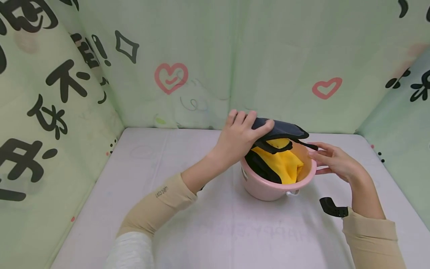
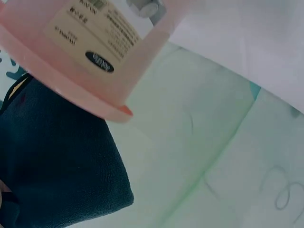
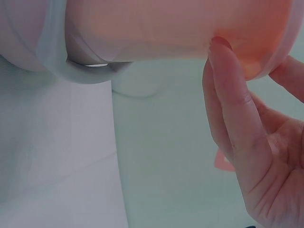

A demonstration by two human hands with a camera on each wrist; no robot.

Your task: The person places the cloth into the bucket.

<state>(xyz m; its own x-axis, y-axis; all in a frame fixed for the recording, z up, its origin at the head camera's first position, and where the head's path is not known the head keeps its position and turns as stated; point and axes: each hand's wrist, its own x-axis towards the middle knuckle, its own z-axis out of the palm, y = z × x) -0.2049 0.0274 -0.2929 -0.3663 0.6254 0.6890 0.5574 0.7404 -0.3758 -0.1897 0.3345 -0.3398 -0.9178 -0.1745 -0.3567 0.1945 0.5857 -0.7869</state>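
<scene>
A pink bucket (image 1: 265,190) stands on the table, right of the middle. My left hand (image 1: 236,136) grips a dark blue cloth (image 1: 280,128) with black edging above the bucket's far left side. In the left wrist view this cloth (image 2: 61,156) spreads past the bucket's rim. Inside the bucket lies a yellow and black cloth (image 1: 280,162), partly hidden under the dark blue one. My right hand (image 1: 339,162) holds the bucket's right rim, thumb at the edge and fingers along the outer wall (image 3: 156,28).
A white table (image 1: 188,231) carries the bucket. Green printed sheets (image 1: 208,56) rise behind it and on both sides. A paper label (image 2: 92,35) is stuck on the bucket's wall, and a pale handle (image 3: 85,76) hangs at its side.
</scene>
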